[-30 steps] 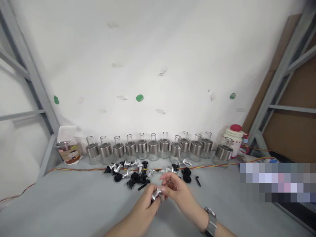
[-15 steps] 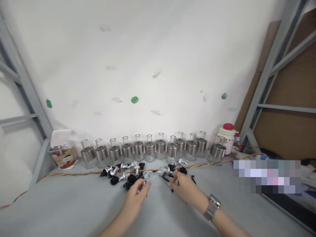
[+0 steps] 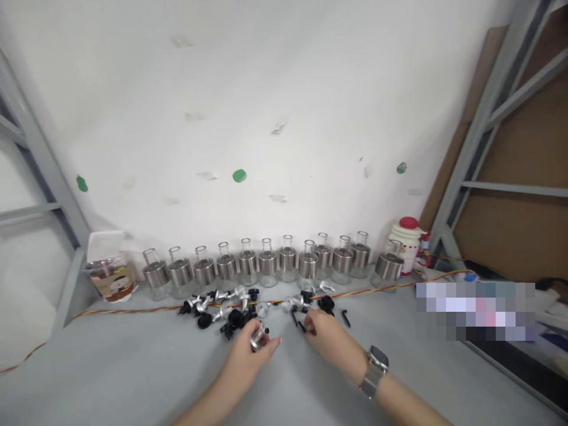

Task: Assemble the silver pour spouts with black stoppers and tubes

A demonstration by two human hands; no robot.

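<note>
The left hand (image 3: 248, 349) pinches a small silver metal cap (image 3: 257, 338) in its grip just above the grey surface (image 3: 133, 367), near the middle. The right hand (image 3: 326, 337), wearing a silver wristwatch (image 3: 374, 370), closes its fingertips on a thin black plastic stick (image 3: 302, 326) lying on the surface, just near the scattered pile of black and silver pourer parts (image 3: 231, 307) in front of the far row of clear glass bottles with steel collars (image 3: 266, 267).

The scene was brightly and evenly lit, the light soft and seemingly from above; the white wall (image 3: 284, 89) looked nearly washed out. Shadows were faint: a pale one lay on the tabletop (image 3: 110, 367) under the left hand (image 3: 248, 349). The metal collars of the bottles (image 3: 267, 263) beyond the hands showed dull glints. Wide-angle distortion bowed the frame posts (image 3: 39, 160) at both edges. Small parts beyond the hands looked soft. A pixelated block (image 3: 477, 310) lay right of the right hand (image 3: 326, 334).
</note>
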